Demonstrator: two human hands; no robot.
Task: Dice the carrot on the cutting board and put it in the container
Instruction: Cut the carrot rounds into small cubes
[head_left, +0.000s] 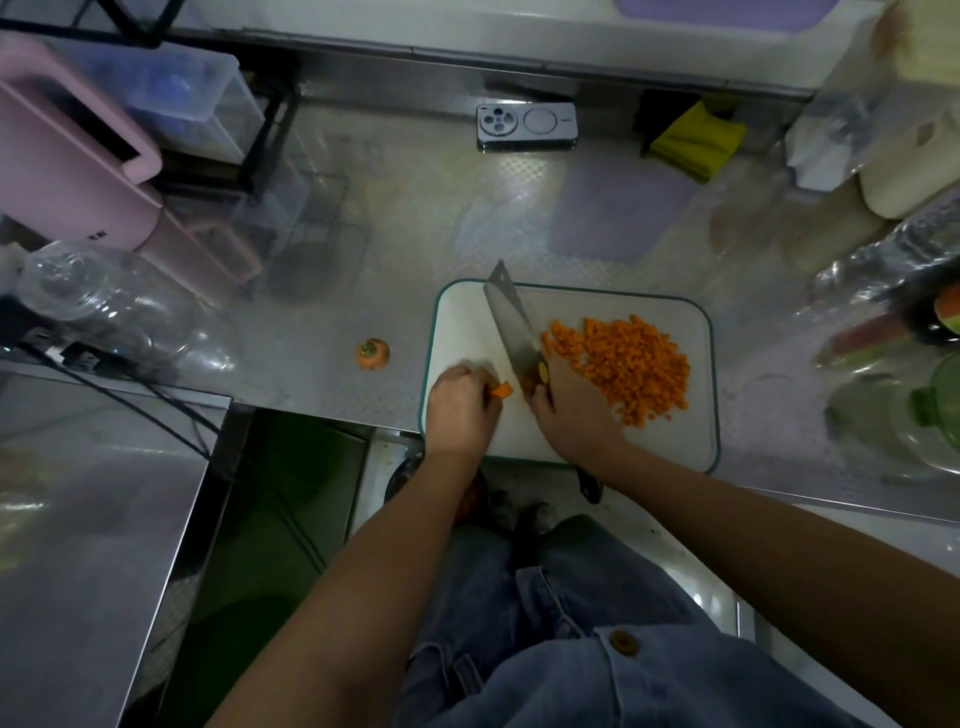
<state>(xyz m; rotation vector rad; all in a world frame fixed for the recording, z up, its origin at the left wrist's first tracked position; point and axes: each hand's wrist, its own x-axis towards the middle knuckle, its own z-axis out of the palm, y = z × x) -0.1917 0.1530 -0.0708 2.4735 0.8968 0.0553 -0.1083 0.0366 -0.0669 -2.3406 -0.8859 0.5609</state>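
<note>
Forearms fwd over board; L hand curled on carrot piece, R hand round knife.

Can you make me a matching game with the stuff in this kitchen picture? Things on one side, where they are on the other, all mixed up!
Things
1 carrot top
2 carrot cubes
3 phone
4 knife

Places
A in the right hand
B at the back of the counter
C on the counter, left of the cutting board
D piled on the cutting board

Pairs: 1-C, 2-D, 3-B, 4-A
</note>
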